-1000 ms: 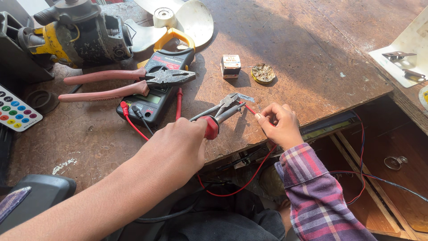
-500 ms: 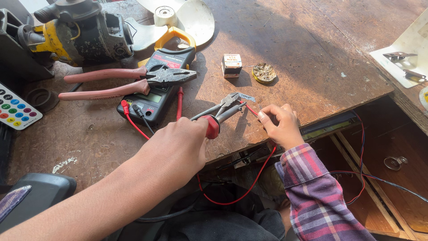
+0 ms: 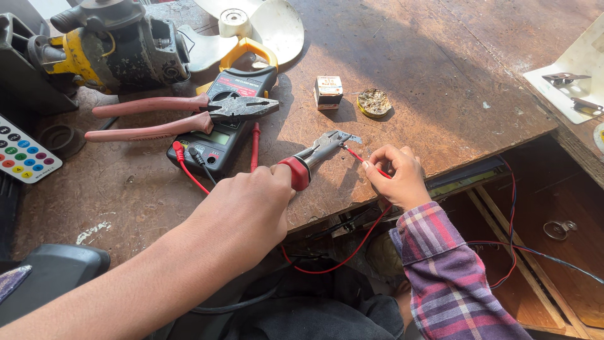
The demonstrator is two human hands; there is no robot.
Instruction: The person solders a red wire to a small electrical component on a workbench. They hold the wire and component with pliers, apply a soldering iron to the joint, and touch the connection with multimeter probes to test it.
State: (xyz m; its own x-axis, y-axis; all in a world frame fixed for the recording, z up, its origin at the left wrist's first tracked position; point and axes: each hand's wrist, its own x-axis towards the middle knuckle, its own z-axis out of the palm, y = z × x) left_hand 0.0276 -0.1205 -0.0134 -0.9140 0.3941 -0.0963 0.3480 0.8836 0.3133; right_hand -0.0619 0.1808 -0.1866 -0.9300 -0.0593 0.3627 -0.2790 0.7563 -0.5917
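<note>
Worn brown workbench [image 3: 440, 75], scuffed and half in sunlight, spreading under everything. Left hand [image 3: 242, 211] clenching the red-gripped handles of a wire stripper [image 3: 318, 154], back of the hand facing the camera, bare forearm running off toward the lower left. Stripper lying low over the bench near its front edge, metal head pointing up and to the right — biting on the tip of a thin red wire [image 3: 362, 160]. Right hand [image 3: 396, 176], in a plaid sleeve [image 3: 450, 277], pinching that wire between thumb and fingers just beside the stripper's head; rest of the wire dropping over the bench edge and looping down below.

Sitting behind the left hand: a black clamp meter [image 3: 220, 123] with a yellow jaw and red and black leads plugged in, and 1 pair of pink-handled pliers [image 3: 182, 116] lying across it. Resting farther back — a dirty yellow-and-grey power tool [image 3: 107, 44] and a white fan blade [image 3: 264, 25]. Standing well apart from the hands, a small boxy part [image 3: 328, 91] beside a round tin [image 3: 374, 102]. Lying at the left edge, a white remote with coloured buttons [image 3: 22, 157].
</note>
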